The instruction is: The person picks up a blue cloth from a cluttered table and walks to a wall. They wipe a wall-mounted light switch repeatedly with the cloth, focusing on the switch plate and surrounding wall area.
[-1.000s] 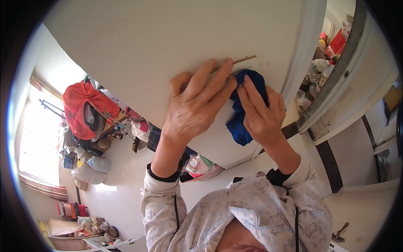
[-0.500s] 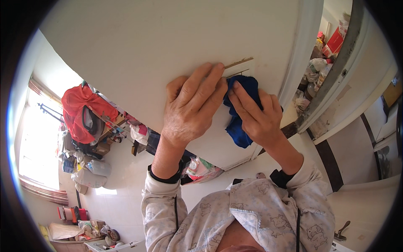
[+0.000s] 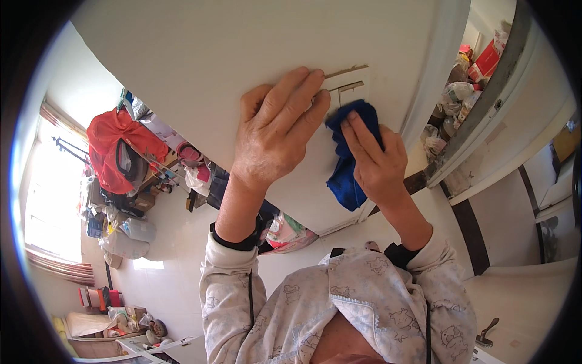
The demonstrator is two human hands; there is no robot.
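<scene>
A white wall switch plate (image 3: pixel 357 77) with rocker keys is mounted on the pale wall (image 3: pixel 254 42) before me; a brownish line runs along its top edge. My right hand (image 3: pixel 377 159) presses a dark blue cloth (image 3: pixel 347 182) against the plate's lower part, two fingers stretched over the fabric. The cloth's loose end hangs below the hand. My left hand (image 3: pixel 273 130) lies against the wall at the plate's left side, fingers extended and holding nothing, its fingertips at the plate's left edge.
A doorway edge (image 3: pixel 418 115) stands right of the plate, with bagged goods (image 3: pixel 458 94) beyond it. On the left are a red bag (image 3: pixel 118 151), a bright window (image 3: pixel 51 200) and piled household things (image 3: pixel 127 236). A door handle (image 3: pixel 487 333) shows at lower right.
The right hand and blue cloth have shifted slightly down and right across the plate, uncovering more of its keys. My left hand stays against the wall at the plate's left side.
</scene>
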